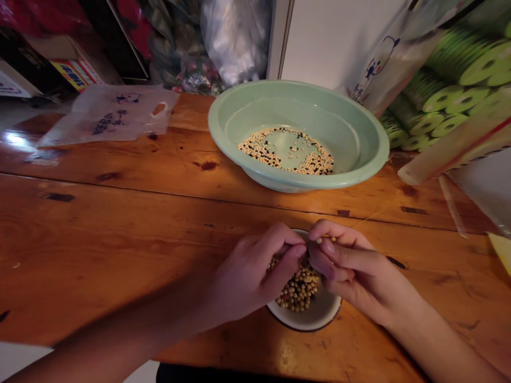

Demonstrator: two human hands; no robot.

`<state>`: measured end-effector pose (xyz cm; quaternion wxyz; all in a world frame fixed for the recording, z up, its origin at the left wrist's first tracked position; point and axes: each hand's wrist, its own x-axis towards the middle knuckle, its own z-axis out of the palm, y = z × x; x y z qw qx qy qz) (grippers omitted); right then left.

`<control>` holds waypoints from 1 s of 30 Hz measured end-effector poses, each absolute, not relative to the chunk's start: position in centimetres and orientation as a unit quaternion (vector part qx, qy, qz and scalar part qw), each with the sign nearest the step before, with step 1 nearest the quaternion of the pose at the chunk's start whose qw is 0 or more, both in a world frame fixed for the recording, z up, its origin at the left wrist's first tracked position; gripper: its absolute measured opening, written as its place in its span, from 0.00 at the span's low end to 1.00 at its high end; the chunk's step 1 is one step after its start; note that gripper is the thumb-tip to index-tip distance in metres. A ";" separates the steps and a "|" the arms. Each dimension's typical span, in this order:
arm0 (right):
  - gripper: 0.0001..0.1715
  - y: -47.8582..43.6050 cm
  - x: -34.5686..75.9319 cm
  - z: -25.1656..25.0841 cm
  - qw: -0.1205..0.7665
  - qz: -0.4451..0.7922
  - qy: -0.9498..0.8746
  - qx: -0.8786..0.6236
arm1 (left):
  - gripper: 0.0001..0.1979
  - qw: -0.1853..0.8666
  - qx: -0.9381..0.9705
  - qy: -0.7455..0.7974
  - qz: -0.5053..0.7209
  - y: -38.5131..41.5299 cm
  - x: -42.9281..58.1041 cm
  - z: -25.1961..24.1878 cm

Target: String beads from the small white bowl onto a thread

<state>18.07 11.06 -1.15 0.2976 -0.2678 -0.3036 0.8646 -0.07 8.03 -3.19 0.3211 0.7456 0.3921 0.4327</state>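
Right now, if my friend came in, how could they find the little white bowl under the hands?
Look at the wooden table and find the big green basin near the back. Come forward to the left hand and right hand. The small white bowl sits under them, and unlike the wide basin, it has a dark rim and is piled with beans.
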 end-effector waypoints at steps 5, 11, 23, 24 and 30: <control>0.03 11.0 18.0 -1.0 0.299 0.856 -0.309 -0.286 | 0.03 0.336 0.742 0.389 0.431 8.0 -0.1 -3.0; 0.04 10.9 18.1 -1.0 0.295 0.852 -0.321 -0.291 | 0.03 0.339 0.739 0.387 0.435 8.1 -0.1 -3.1; 0.05 10.8 17.7 -0.4 0.326 0.813 -0.353 -0.329 | 0.03 0.382 0.721 0.371 0.444 7.8 -0.1 -3.3; 0.05 10.8 17.7 -0.4 0.327 0.808 -0.359 -0.334 | 0.03 0.382 0.722 0.369 0.443 7.8 0.0 -3.2; 0.06 10.5 17.6 -0.7 0.341 0.781 -0.394 -0.345 | 0.04 0.388 0.720 0.375 0.436 7.9 0.1 -3.1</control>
